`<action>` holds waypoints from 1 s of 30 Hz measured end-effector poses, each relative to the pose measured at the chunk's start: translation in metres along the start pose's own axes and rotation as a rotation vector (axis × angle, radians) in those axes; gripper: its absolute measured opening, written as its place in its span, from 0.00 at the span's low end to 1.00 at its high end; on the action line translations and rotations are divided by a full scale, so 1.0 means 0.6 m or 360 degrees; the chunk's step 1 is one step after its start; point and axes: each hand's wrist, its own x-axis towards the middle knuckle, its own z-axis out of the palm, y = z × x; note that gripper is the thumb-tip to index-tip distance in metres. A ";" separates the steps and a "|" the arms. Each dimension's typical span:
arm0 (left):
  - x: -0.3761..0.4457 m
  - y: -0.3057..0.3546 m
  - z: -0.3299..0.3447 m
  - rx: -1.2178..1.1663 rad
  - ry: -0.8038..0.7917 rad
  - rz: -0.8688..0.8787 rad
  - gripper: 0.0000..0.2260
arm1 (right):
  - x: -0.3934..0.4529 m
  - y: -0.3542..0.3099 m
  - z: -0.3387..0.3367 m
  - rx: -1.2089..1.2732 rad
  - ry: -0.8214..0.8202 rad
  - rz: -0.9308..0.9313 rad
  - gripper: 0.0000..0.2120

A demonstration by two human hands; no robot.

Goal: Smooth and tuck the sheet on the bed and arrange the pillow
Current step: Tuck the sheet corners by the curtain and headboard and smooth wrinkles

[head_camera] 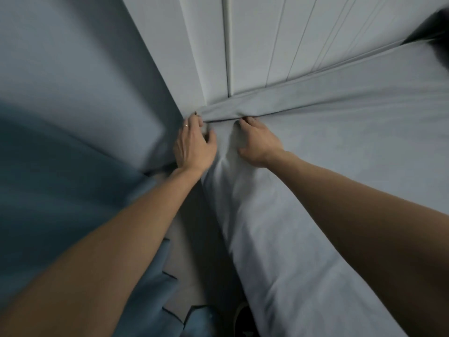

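Forearms: two bare forearms, nearest the camera, run from the lower corners up toward the head corner of the bed.
Left hand (194, 144): lies on the corner of the mattress beside the headboard (255, 45); a ring shows on one finger; the fingers (198, 117) curl around a gather of cloth, thumb pressed in from the right.
Right hand (257, 142): lies just right of the left hand, on top of the bed; its fingers (247, 120) bend down, tips dug into the fold at the seam, holding cloth there.
Sheet (340, 154): pale grey, covers the mattress top and the near side; it bunches into creases between the two hands and lies smoother to the right.
Folded band (279, 100): a strip of sheet along the foot of the headboard; its long axis runs from the hands up and to the right.
Key relation: the untucked seam extends rightward from the fingers, so the right hand is the nearer one to follow it; the left anchors the corner.
Step, judged: tucking the head corner.
Pillow: not identifiable; a dark blurred shape (435, 23) sits at the upper right.
Left surroundings: blue-grey wall (60, 69), blurred.
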 end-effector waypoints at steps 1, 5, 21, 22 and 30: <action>-0.003 -0.007 0.008 0.0009 -0.0129 -0.0124 0.16 | 0.000 0.002 0.001 -0.0004 0.0058 0.0000 0.37; 0.032 -0.033 0.023 -0.0310 -0.0434 -0.0604 0.25 | 0.006 -0.001 0.002 0.0077 0.0282 0.0064 0.37; 0.076 -0.013 0.022 0.0009 -0.0157 -0.0554 0.15 | 0.086 -0.039 -0.012 -0.0467 -0.0015 0.0157 0.41; 0.066 -0.010 0.015 -0.0024 -0.0033 -0.0359 0.11 | 0.091 -0.042 -0.015 -0.0458 -0.0017 0.0154 0.41; 0.027 0.031 0.034 0.0248 -0.0310 0.0433 0.28 | 0.099 -0.033 -0.038 -0.0456 -0.0009 0.0060 0.39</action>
